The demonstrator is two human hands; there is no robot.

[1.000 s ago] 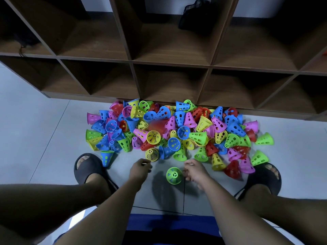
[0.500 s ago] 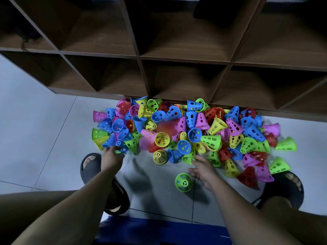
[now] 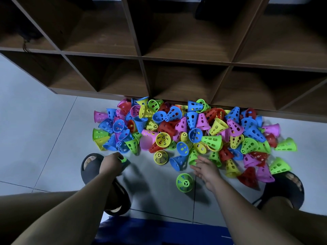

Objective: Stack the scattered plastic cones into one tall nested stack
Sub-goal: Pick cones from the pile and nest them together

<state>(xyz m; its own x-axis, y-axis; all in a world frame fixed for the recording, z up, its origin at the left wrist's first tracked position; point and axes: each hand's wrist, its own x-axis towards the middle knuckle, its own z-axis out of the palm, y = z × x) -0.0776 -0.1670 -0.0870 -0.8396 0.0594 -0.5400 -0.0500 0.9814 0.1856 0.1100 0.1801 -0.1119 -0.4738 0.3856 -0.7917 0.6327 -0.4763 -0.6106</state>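
Observation:
A pile of several perforated plastic cones in pink, blue, green, yellow and red lies on the grey tiled floor against a shelf unit. One green cone stands apart, upright, in front of the pile. My left hand grips a green cone at the pile's near left edge, most of it hidden under my fingers. My right hand hovers with fingers spread just right of the lone green cone, fingertips close to a green cone at the pile's front. It holds nothing.
A dark wooden cubby shelf runs behind the pile. My feet in black slippers sit at the left and right. A blue mat lies at the bottom edge. Grey floor stretches left.
My left hand swung left to the pile's edge, then drew back a little with a green cone in it. My right hand left the lone green cone and reached toward the pile.

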